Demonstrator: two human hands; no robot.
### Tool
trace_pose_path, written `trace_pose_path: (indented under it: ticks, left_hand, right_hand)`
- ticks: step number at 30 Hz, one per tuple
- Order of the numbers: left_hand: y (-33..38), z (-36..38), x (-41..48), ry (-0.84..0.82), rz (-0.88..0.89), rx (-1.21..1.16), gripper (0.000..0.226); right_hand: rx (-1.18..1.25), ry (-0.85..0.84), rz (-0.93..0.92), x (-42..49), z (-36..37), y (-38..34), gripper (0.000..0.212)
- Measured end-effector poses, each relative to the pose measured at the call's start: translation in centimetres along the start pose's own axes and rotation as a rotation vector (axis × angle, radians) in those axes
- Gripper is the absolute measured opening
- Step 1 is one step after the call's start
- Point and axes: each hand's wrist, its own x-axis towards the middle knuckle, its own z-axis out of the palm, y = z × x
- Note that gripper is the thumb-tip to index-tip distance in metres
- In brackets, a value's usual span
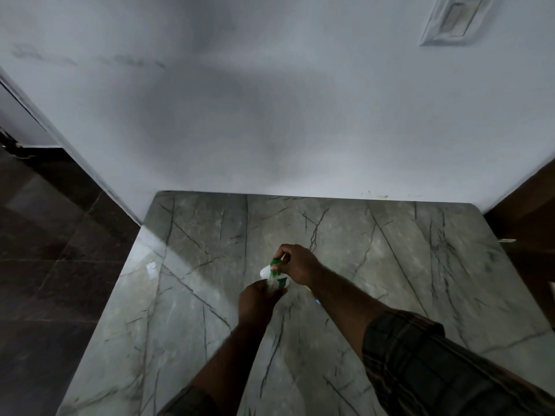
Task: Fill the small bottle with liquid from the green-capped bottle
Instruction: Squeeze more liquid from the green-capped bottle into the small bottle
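Observation:
Over the middle of the grey marble table (pixel 390 265) my two hands meet. My right hand (pixel 300 265) is closed around a white bottle with green markings (pixel 280 279), fingers pinching its green cap (pixel 275 262). The bottle leans toward my left hand (pixel 258 298), which is curled around something small just below it. What the left hand holds is hidden by its fingers; only a pale glint shows at the top of the fist.
The marble table ends at a white wall (pixel 270 115) behind. Dark tiled floor (pixel 45 265) lies off the table's left edge. A brown wooden piece of furniture (pixel 528 211) stands at the right. A wall switch plate (pixel 453 19) sits high up.

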Motion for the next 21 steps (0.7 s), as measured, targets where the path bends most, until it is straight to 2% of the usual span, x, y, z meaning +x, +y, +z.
trace_pose_path:
  ticks: [21]
  left_hand:
    - [0.7,-0.4,-0.1,0.026,0.000,-0.025,0.031]
  right_hand:
    - [-0.013,-0.010,-0.010,-0.1,-0.9,-1.0,0.023]
